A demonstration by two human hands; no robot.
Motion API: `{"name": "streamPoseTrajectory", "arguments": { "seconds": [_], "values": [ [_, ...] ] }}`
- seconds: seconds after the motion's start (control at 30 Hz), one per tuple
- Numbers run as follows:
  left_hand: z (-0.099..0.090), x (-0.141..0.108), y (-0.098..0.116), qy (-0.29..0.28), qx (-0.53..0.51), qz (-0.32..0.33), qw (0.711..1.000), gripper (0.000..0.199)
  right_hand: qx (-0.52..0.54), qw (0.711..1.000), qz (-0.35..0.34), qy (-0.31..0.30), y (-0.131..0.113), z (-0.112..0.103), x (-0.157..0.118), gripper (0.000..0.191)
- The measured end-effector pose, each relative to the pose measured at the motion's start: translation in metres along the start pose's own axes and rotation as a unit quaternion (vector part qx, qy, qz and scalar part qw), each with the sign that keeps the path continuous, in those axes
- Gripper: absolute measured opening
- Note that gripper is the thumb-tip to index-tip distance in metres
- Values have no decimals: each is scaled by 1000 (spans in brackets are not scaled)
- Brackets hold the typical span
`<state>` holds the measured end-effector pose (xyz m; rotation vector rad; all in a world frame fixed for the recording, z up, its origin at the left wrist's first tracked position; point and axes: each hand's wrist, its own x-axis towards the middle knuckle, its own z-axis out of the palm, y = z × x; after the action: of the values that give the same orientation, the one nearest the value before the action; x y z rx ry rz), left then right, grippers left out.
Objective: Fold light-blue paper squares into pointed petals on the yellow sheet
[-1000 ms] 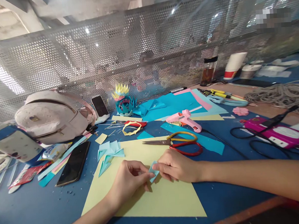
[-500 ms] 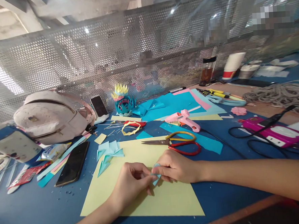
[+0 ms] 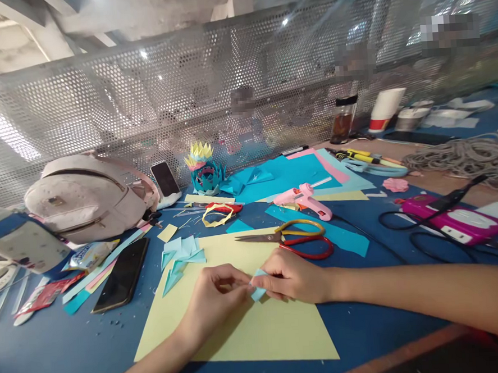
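Between my two hands is a small light-blue piece of folded paper (image 3: 259,290). My left hand (image 3: 219,292) pinches its left edge with the fingertips. Thumb and fingers of my right hand (image 3: 290,277) are closed on its right side, hiding part of it. Both hands are above a pale yellow paper sheet (image 3: 279,334) lying on the blue table. Several light-blue folded pieces (image 3: 181,255) rest at the sheet's upper left corner. Scissors (image 3: 288,236) with one yellow and one red handle lie just beyond my right hand.
A pink glue gun (image 3: 302,199) with a cord lies behind the scissors. Farther back stands a blue and yellow paper model (image 3: 206,175). A black phone (image 3: 121,273) and a pale backpack (image 3: 85,196) are on the left, a magenta power strip (image 3: 456,219) on the right.
The fingers of my left hand have shifted up and drawn together at the paper's edge. More of the light-blue piece now shows between the hands.
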<state>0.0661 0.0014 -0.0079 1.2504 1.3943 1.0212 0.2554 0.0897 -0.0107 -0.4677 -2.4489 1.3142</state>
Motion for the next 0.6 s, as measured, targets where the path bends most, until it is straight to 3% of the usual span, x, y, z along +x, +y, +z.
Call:
{"name": "streamPoseTrajectory", "arguments": {
  "seconds": [0.5,0.6],
  "values": [
    [5,-3,4,23,-36,-14,999,32,9,1000,15,-25,1,1,0,74],
    [4,-3,3,24,-47,-15,998,34,-3,999,-18,-44,1,1,0,75]
  ]
}}
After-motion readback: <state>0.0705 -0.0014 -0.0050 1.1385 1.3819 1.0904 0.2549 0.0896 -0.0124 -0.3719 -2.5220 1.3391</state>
